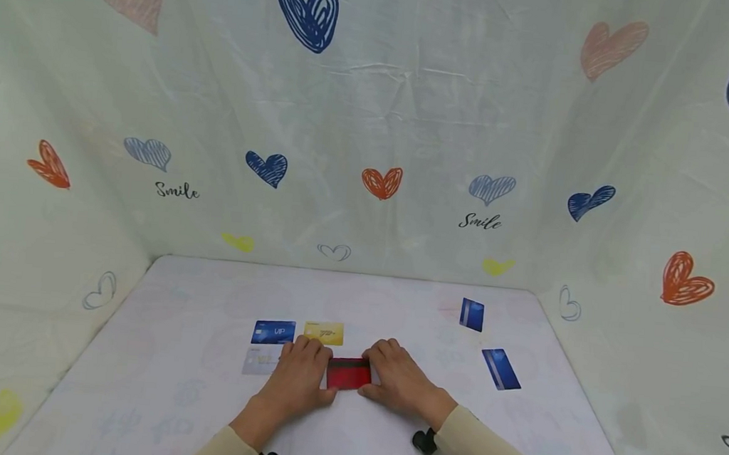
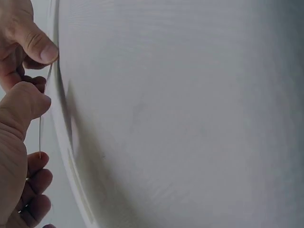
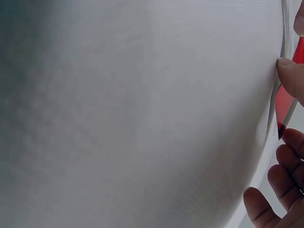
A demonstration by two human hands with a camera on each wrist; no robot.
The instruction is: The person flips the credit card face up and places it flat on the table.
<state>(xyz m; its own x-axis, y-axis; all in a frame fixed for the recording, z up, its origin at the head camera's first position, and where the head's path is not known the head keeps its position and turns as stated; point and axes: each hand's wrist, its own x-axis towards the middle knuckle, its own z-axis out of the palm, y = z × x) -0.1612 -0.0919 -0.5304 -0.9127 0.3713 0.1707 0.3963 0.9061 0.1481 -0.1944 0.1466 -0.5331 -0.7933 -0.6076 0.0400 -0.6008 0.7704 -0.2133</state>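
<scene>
A red card (image 1: 348, 376) with a dark stripe along its far edge is between my two hands, close over the white table. My left hand (image 1: 301, 372) holds it at the left side, thumb at the near corner and fingers at the far one. On the opposite side my right hand (image 1: 400, 380) grips it in the same way. In the right wrist view the red card (image 3: 284, 107) shows between thumb and fingertips. The left wrist view has it almost edge-on. Beside my left hand lies a pale grey card (image 1: 257, 362), partly covered by the fingers.
Beyond the left hand lie a blue VIP card (image 1: 274, 332) and a gold card (image 1: 331, 330). Two blue striped cards, one farther back (image 1: 473, 315) and one nearer (image 1: 502, 370), lie on the right of the table (image 1: 153, 382). A heart-printed curtain (image 1: 405, 116) encloses the table's back and sides.
</scene>
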